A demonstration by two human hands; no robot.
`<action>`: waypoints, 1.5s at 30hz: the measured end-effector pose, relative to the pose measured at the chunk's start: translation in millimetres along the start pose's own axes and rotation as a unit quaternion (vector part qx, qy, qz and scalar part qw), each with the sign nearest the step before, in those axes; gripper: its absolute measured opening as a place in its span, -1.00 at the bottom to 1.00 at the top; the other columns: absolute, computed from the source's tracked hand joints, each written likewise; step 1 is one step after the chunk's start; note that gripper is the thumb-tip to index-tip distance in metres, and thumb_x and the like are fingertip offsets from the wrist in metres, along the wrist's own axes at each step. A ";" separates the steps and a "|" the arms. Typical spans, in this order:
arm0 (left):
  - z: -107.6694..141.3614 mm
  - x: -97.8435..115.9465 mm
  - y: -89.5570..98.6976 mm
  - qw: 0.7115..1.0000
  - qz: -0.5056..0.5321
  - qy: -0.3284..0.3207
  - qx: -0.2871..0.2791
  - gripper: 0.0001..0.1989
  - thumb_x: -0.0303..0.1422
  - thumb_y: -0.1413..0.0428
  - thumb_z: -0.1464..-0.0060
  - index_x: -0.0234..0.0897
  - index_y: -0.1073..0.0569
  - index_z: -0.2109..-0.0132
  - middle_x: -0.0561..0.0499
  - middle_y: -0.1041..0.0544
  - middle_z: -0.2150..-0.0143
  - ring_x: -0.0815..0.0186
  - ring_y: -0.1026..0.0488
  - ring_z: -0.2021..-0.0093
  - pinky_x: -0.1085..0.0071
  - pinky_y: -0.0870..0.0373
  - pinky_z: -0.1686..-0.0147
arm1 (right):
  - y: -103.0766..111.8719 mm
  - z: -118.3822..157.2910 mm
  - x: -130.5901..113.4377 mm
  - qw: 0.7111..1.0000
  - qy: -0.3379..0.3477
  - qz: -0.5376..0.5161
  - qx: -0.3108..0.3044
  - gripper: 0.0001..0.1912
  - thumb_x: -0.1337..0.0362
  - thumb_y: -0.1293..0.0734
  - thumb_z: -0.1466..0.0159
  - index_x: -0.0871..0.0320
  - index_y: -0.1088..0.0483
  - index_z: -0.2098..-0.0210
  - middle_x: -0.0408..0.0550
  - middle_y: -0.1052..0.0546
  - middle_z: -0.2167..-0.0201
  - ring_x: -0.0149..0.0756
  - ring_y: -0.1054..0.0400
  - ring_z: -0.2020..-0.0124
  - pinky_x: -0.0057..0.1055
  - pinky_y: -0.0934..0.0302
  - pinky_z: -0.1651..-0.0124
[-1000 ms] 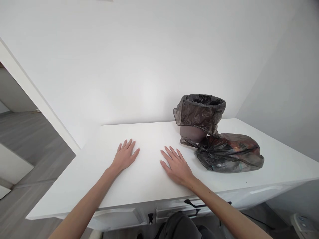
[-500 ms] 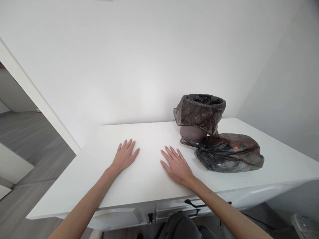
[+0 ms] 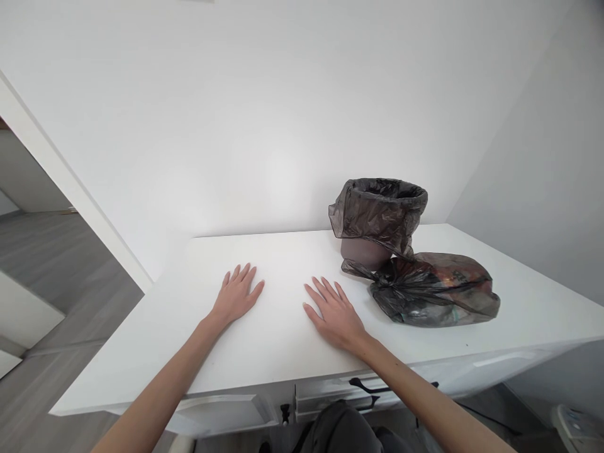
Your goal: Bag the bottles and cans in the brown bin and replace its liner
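My left hand [image 3: 236,296] lies flat on the white tabletop [image 3: 278,327], palm down with fingers spread. To its right, my right hand [image 3: 335,314] rests palm down on the same surface, fingers apart and holding nothing. Just right of that hand is a knotted dark plastic garbage bag [image 3: 438,289] lying on its side; reddish and pale contents show through the film, too unclear to name. Behind the bag stands a brownish trash bin [image 3: 363,253], upright, with a dark see-through liner [image 3: 382,217] folded over its rim. The bin's inside bottom is hidden.
A plain white wall [image 3: 264,126] rises behind the table. Below the front edge are drawers with black handles [image 3: 370,386] and a black knob [image 3: 285,412]. Grey wooden flooring [image 3: 89,283] shows at the left, and a white object [image 3: 576,428] stands low at the right.
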State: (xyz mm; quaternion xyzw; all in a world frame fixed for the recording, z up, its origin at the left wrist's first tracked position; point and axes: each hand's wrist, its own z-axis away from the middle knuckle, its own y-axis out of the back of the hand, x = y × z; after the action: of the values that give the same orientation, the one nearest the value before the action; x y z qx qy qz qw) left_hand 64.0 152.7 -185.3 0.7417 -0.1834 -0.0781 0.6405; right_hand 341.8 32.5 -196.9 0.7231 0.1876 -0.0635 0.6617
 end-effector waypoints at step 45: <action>59.4 28.0 -4.9 0.996 -0.049 0.046 0.052 -0.31 -0.08 0.22 -0.42 -0.35 -0.22 -0.51 -0.25 -0.13 -0.57 -0.17 -0.01 -0.58 -0.17 0.06 -0.50 | 147.3 44.4 68.2 0.967 -0.148 0.207 0.016 -0.55 0.42 -0.22 -0.37 0.11 -0.43 -0.22 0.25 -0.47 -0.21 0.05 -0.53 -0.04 -0.13 -0.29 0.00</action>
State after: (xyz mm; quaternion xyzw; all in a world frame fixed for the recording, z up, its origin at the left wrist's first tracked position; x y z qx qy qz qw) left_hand 69.8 88.1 -196.7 0.7851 -0.1207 -0.0655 0.6040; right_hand 463.9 -6.2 -87.8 0.7394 -0.0673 -0.0350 0.6689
